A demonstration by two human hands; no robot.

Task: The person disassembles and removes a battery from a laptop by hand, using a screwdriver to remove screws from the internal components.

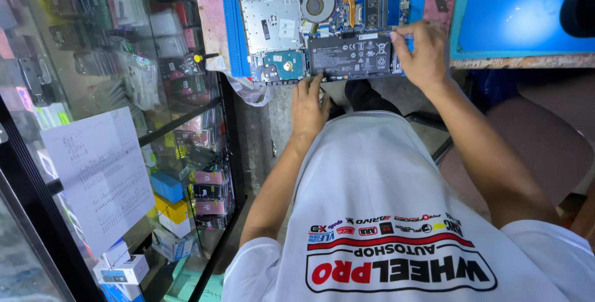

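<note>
A person in a white printed T-shirt [396,215] is looking down over their own chest, with both bare forearms reaching forward to a workbench. The left hand [308,105] is resting at the near edge of an opened laptop [322,23], its fingers held loosely together and its fingertips [315,81] touching the near left corner of a flat black battery pack [350,56]. The right hand [423,51] is gripping the right end of that battery, fingers curled over its top edge and the thumb lying along its side. The battery is sitting in the near part of the laptop's exposed base, just right of a round silver-and-teal hard drive [285,65].

Farther in, a silver metal drive cover [269,20] is filling the left of the base, a cooling fan [316,6] with copper pipes is lying beside it, and a blue circuit board is running to the right. The laptop is lying on a blue mat [232,23] on a worn pink bench top.

To the left, a glass display cabinet [124,91] is holding packaged parts and small coloured boxes, with a sheet of handwritten paper [99,175] stuck on its glass. At the far right, another blue mat [514,14] is covering a second table.
</note>
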